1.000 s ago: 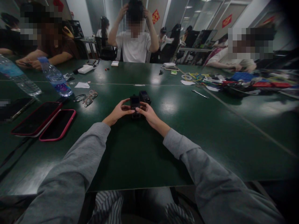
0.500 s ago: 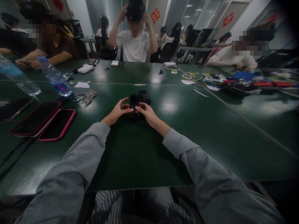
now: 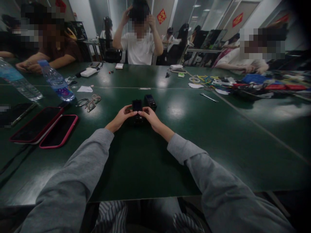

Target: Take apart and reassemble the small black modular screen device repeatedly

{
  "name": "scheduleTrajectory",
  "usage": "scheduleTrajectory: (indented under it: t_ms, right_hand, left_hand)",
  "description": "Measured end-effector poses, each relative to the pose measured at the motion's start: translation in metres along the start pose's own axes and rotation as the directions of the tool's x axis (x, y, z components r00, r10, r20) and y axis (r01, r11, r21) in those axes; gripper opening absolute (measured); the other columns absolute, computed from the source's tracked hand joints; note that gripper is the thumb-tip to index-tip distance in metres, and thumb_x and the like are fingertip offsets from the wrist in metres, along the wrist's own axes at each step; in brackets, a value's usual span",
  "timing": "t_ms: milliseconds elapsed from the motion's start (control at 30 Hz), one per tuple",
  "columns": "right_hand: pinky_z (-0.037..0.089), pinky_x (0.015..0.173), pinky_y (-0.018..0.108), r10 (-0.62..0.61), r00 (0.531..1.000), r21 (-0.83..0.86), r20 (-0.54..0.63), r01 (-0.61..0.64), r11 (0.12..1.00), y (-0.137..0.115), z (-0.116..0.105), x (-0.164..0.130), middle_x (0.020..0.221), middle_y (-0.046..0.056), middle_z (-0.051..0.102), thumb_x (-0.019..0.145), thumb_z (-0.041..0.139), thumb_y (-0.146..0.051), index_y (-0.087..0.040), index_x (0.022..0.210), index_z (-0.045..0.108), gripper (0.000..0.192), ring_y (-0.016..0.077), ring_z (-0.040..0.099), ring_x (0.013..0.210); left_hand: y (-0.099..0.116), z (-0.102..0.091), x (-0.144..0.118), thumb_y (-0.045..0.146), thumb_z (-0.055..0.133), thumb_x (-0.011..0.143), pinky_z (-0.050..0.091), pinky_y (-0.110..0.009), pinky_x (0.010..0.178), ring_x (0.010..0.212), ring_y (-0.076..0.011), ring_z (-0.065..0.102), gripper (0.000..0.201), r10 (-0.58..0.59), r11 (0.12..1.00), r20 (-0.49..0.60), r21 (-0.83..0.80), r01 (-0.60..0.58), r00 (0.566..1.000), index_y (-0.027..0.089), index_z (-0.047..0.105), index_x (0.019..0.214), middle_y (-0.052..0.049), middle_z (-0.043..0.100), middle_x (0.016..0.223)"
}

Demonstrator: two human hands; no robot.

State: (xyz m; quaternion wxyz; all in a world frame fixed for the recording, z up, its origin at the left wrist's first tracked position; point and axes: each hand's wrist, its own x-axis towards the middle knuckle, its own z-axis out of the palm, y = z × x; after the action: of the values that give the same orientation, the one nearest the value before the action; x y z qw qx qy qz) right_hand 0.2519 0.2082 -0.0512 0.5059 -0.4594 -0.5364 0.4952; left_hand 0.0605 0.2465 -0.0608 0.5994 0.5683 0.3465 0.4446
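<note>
Head view: left hand (image 3: 120, 117) and right hand (image 3: 151, 117) pinch a small black device (image 3: 136, 107) with curled fingers, low over the green table (image 3: 136, 161); a second black unit (image 3: 150, 100) stands behind, untouched.

Dark green tables (image 3: 218, 136) joined together, glass partitions (image 3: 209, 16) behind, ceiling lights glaring off the tabletop.

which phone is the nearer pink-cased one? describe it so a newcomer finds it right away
Start at the dark green table and look to the left of the person's left hand. Two dark-screened phones lie side by side there. It is the pink-cased phone, on the side towards the grey sleeve; the red-cased phone beside it lies farther left and looks larger.
</note>
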Motion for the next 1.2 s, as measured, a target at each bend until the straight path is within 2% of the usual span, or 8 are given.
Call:
scheduleTrajectory:
  t_ms: [167, 333, 433, 600, 967, 1200]
  right_hand:
    - [0.047, 0.103, 0.043, -0.026, 0.998, -0.007, 0.064, 0.026, 1.0, 0.006, -0.002, 0.0, 0.11, 0.006, 0.063, 0.074, 0.079, -0.052, -0.021, 0.108, 0.057, 0.052, 0.0221, 0.061, 0.107]
    - [0.047, 0.104, 0.044, -0.013, 0.993, -0.007, 0.119, 0.014, 1.0, 0.006, -0.001, -0.001, 0.112, 0.007, 0.065, 0.076, 0.079, -0.052, -0.02, 0.116, 0.057, 0.056, 0.0228, 0.062, 0.108]
    - [0.047, 0.105, 0.043, -0.005, 0.993, 0.015, 0.121, 0.003, 1.0, 0.002, 0.0, -0.003, 0.112, 0.007, 0.066, 0.075, 0.081, -0.052, -0.02, 0.117, 0.058, 0.057, 0.0228, 0.062, 0.11]
    - [0.049, 0.103, 0.043, 0.023, 0.993, 0.055, 0.114, -0.029, 0.998, -0.001, -0.002, -0.005, 0.105, 0.006, 0.068, 0.071, 0.085, -0.054, -0.02, 0.118, 0.06, 0.063, 0.0227, 0.065, 0.103]
    - [0.05, 0.104, 0.045, 0.078, 0.986, 0.03, 0.147, -0.084, 0.996, -0.002, -0.003, -0.005, 0.113, 0.009, 0.069, 0.072, 0.084, -0.056, -0.019, 0.122, 0.057, 0.068, 0.0243, 0.067, 0.106]
    - [0.05, 0.104, 0.044, 0.062, 0.987, 0.038, 0.145, -0.068, 0.997, 0.001, -0.003, -0.006, 0.114, 0.009, 0.068, 0.073, 0.084, -0.055, -0.019, 0.124, 0.055, 0.068, 0.0233, 0.066, 0.108]
  left_hand:
    - [0.002, 0.0, 0.0, 0.045, 0.081, 0.076, 0.042, -0.047, 0.111, 0.12, -0.028, 0.063, 0.062, -0.024, 1.0, 0.037, 0.003, 0.024, 0.999, 0.013, 0.062, 0.126, -0.015, 0.067, 0.126]
    - [0.006, 0.002, -0.003, 0.048, 0.082, 0.074, 0.042, -0.046, 0.111, 0.12, -0.0291, 0.063, 0.06, -0.036, 0.999, 0.016, 0.006, 0.036, 0.999, 0.012, 0.067, 0.12, -0.015, 0.069, 0.125]
    - [0.007, 0.003, -0.003, 0.047, 0.083, 0.073, 0.042, -0.045, 0.11, 0.118, -0.0288, 0.063, 0.06, -0.036, 0.999, -0.018, -0.003, 0.036, 0.999, 0.012, 0.067, 0.119, -0.015, 0.07, 0.123]
    - [0.009, 0.005, -0.005, 0.046, 0.083, 0.072, 0.043, -0.044, 0.108, 0.116, -0.0288, 0.065, 0.057, -0.058, 0.997, -0.007, -0.059, 0.058, 0.998, 0.01, 0.069, 0.114, -0.016, 0.07, 0.122]
    - [0.01, 0.004, -0.006, 0.041, 0.084, 0.073, 0.048, -0.042, 0.101, 0.104, -0.0267, 0.069, 0.054, -0.084, 0.986, 0.025, -0.143, 0.087, 0.996, 0.01, 0.068, 0.114, -0.014, 0.073, 0.11]
    - [0.012, 0.004, -0.009, 0.038, 0.084, 0.073, 0.048, -0.042, 0.102, 0.106, -0.0264, 0.069, 0.053, -0.081, 0.985, 0.038, -0.148, 0.086, 0.996, 0.011, 0.069, 0.116, -0.014, 0.072, 0.114]
